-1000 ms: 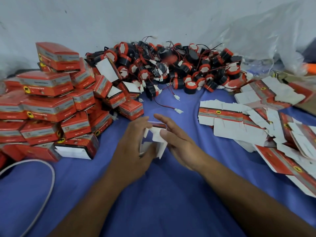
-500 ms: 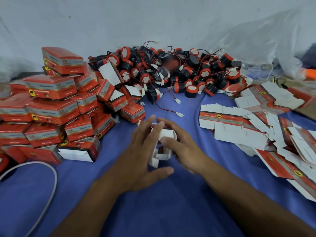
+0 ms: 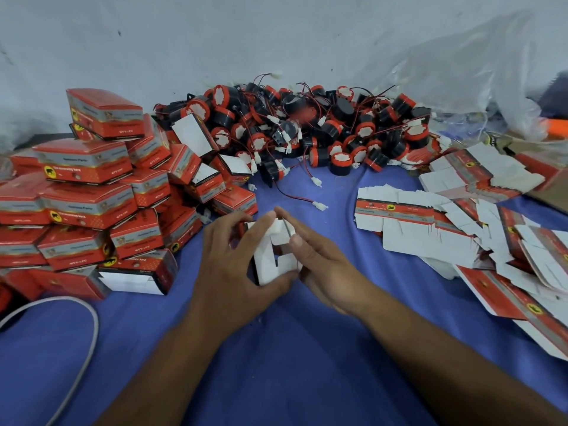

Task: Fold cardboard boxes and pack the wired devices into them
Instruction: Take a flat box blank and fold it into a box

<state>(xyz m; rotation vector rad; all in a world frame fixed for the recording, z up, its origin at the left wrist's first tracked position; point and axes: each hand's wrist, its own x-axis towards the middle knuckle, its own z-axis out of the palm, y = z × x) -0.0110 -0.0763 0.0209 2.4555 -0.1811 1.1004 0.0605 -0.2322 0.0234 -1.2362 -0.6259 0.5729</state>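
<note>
the left hand (image 3: 233, 265) grips a half-folded box (image 3: 272, 259) at the centre of the frame, thumb hooked under its near edge and fingers curled over the far side. the right hand (image 3: 322, 269) holds the same box from the other side, thumb pressing on a white flap, forefinger laid straight along the top. the box shows mostly its white inside and its end flaps are not tucked yet, so this looks like the folding step, with nothing visible inside it.

just beyond the hands a loose red-and-black wire (image 3: 295, 198) with a white plug lies on the blue cloth (image 3: 276, 364). at the upper centre sits a big heap of wired devices (image 3: 322, 133), still unpacked. on the left of the frame a tall pile of finished boxes (image 3: 89, 198) stands stacked, a few near the heap with flaps open. on the right lies a spread of flat cardboard (image 3: 430, 229) waiting to be folded.

judging by the piles, a good share is done, but many devices and flats remain. a white cable (image 3: 89, 321) curves at the lower left; a clear plastic bag (image 3: 476, 72) slumps at the upper right.
</note>
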